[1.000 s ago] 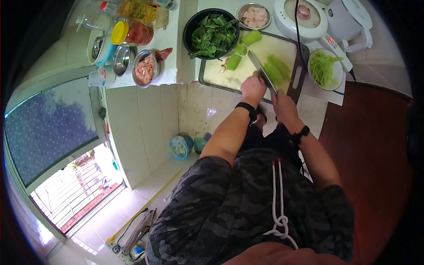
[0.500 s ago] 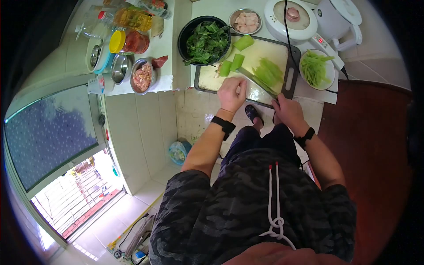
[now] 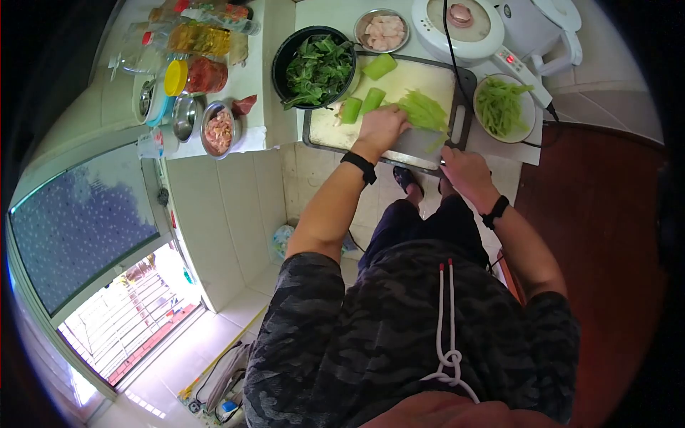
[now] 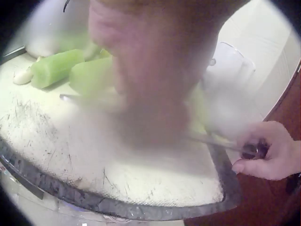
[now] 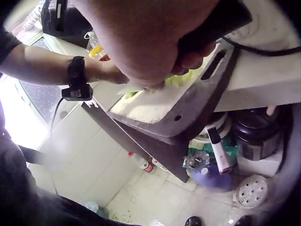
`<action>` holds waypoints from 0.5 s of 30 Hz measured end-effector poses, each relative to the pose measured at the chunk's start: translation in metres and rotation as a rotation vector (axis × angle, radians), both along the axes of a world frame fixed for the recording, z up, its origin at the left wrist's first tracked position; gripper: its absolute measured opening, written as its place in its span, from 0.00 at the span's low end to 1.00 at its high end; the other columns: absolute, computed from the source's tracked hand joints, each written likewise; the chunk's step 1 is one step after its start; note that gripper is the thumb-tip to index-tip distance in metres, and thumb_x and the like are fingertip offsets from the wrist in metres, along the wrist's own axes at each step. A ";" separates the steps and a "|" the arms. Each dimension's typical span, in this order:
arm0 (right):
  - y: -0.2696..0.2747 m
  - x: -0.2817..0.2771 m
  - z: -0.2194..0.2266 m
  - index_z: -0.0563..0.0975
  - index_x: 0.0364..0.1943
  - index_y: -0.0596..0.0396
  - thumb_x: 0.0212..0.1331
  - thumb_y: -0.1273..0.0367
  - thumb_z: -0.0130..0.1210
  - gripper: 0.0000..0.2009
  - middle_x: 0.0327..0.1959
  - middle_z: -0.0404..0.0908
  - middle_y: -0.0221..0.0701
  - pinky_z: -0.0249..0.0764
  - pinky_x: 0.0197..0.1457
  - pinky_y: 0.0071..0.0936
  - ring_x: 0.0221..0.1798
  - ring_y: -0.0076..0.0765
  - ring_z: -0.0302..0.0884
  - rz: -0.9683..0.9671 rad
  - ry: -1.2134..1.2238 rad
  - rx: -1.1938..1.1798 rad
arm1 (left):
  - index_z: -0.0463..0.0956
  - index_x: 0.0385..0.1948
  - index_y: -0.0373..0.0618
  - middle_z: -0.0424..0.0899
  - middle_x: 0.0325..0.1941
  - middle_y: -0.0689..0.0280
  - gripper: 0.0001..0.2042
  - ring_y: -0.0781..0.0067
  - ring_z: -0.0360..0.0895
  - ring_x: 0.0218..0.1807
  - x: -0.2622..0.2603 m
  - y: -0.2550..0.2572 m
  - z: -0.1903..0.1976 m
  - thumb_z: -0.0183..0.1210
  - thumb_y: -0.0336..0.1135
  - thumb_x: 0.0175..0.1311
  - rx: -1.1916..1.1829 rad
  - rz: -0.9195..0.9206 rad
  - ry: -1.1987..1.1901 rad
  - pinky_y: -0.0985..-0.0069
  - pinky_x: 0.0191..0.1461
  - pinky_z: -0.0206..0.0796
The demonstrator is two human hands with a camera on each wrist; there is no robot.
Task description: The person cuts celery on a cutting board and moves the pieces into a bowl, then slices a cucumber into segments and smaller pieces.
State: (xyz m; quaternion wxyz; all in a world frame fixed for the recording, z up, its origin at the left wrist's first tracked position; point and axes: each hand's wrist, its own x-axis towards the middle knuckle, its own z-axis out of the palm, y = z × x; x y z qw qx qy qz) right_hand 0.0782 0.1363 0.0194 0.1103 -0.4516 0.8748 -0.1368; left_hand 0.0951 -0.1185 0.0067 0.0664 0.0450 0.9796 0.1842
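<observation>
My right hand [image 3: 467, 173] grips the handle of a kitchen knife [image 3: 415, 145] at the board's near right side. Its broad blade lies low and nearly flat over the cutting board [image 3: 332, 135], pointing left. At the blade's far edge, thin green slices [image 3: 424, 108] that look like celtuce are fanned out. My left hand [image 3: 379, 132] reaches over the blade, fingertips at the slices; in the left wrist view those fingers are blurred. Chunks of peeled green stem [image 3: 372, 100] sit just beyond it, with garlic cloves [image 4: 22, 77] beside them.
Behind the board stand a black pot of leaves [image 3: 317, 71] and a metal bowl of pale meat [image 3: 384, 33]. A plate of green shreds [image 3: 503, 107] is on the right, near a white cooker [image 3: 460, 32] and kettle. A dark cable [image 3: 457, 64] crosses the board's right end.
The knife, upright and cutting a second ago, has tipped flat. My left hand first drew back left of it, then moved right and over the blade to the slices.
</observation>
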 end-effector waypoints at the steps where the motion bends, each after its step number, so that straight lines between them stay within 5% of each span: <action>1: 0.000 -0.002 0.002 0.71 0.38 0.52 0.51 0.63 0.63 0.15 0.27 0.78 0.33 0.75 0.31 0.38 0.29 0.43 0.81 0.002 -0.001 0.002 | 0.80 0.30 0.51 0.82 0.34 0.66 0.12 0.60 0.81 0.38 0.000 0.001 -0.002 0.64 0.48 0.55 -0.079 0.062 0.051 0.64 0.38 0.71; 5: 0.000 -0.011 0.006 0.72 0.38 0.52 0.51 0.64 0.62 0.14 0.27 0.78 0.32 0.75 0.32 0.37 0.30 0.41 0.81 0.053 0.006 -0.010 | 0.80 0.31 0.51 0.82 0.33 0.66 0.11 0.59 0.80 0.36 0.005 0.009 0.010 0.63 0.46 0.56 -0.022 0.157 0.112 0.64 0.36 0.71; 7: 0.000 -0.014 0.004 0.72 0.38 0.52 0.51 0.65 0.62 0.14 0.27 0.78 0.32 0.75 0.32 0.37 0.30 0.41 0.81 0.066 0.013 -0.009 | 0.79 0.32 0.50 0.82 0.31 0.65 0.10 0.59 0.80 0.34 0.011 0.027 0.032 0.62 0.45 0.57 0.236 0.152 0.029 0.65 0.36 0.71; 15: 0.007 -0.017 0.002 0.71 0.35 0.52 0.50 0.66 0.61 0.12 0.25 0.77 0.32 0.74 0.31 0.38 0.30 0.41 0.80 0.095 -0.010 -0.074 | 0.77 0.33 0.50 0.81 0.32 0.64 0.07 0.58 0.80 0.37 0.003 0.025 -0.003 0.60 0.39 0.57 -0.075 0.120 0.019 0.62 0.37 0.72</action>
